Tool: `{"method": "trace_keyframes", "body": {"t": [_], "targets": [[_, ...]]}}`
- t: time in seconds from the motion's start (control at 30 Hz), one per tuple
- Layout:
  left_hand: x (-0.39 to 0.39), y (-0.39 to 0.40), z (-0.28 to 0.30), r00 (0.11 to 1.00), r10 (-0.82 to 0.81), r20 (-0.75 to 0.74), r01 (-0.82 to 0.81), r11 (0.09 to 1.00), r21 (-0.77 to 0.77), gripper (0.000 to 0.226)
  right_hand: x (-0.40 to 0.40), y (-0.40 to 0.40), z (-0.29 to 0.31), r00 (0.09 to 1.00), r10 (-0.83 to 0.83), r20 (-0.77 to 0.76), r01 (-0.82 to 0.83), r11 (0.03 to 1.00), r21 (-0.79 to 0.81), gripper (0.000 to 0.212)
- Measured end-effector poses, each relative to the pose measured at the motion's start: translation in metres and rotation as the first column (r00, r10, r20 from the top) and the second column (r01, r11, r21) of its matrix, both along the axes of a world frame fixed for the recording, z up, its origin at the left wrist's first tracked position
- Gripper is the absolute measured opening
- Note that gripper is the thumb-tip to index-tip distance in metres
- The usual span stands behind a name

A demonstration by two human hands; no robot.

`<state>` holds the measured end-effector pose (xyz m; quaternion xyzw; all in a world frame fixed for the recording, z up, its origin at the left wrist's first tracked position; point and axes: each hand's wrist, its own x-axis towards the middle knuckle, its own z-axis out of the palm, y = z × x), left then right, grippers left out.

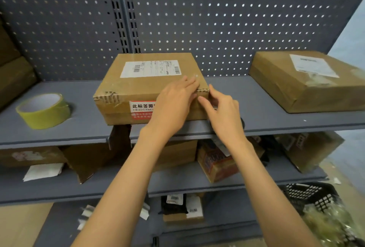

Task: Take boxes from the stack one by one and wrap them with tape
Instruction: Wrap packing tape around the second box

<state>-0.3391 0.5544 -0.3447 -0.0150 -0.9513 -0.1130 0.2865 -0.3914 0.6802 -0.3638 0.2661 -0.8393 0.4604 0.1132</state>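
A brown cardboard box (pixel 138 86) with a white shipping label and a red-and-white sticker lies on the grey upper shelf (pixel 256 104) in the middle. My left hand (pixel 173 104) lies flat with straight fingers over the box's front right corner, pressing on its top and front. My right hand (pixel 223 112) touches the box's right front edge with bent fingers and thumb; I cannot tell what it pinches. A roll of yellowish tape (pixel 43 110) stands on the shelf to the left, apart from both hands.
A second taped box (pixel 308 82) lies at the shelf's right end. More boxes (pixel 13 69) are stacked at the far left. The lower shelves hold several parcels (pixel 217 163) and paper scraps. A black crate (pixel 312 195) sits at the lower right. A pegboard wall backs the shelves.
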Motion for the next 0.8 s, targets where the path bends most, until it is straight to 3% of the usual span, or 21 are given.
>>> {"method": "trace_keyframes", "body": {"t": [0.1, 0.37, 0.53, 0.8], "targets": [[-0.0018, 0.0011, -0.0071, 0.998, 0.021, -0.064, -0.019, 0.999, 0.037, 0.042, -0.0011, -0.0014, -0.0048, 1.0, -0.019, -0.016, 0.018, 0.999, -0.043, 0.049], [-0.002, 0.005, -0.0093, 0.993, 0.102, -0.064, -0.093, 0.987, 0.131, 0.035, -0.0005, -0.0026, -0.0052, 0.999, -0.046, -0.013, 0.043, 0.987, -0.152, 0.043], [-0.0008, 0.0006, -0.0061, 0.999, 0.04, 0.006, -0.04, 0.991, 0.128, 0.041, -0.0024, 0.0028, -0.0046, 0.999, 0.026, -0.02, -0.028, 0.995, -0.092, 0.042], [-0.0047, 0.0033, -0.0112, 0.993, 0.081, -0.088, -0.062, 0.978, 0.2, 0.034, 0.0026, -0.0004, -0.0061, 0.999, -0.026, -0.018, 0.024, 0.991, -0.135, 0.039]]}}
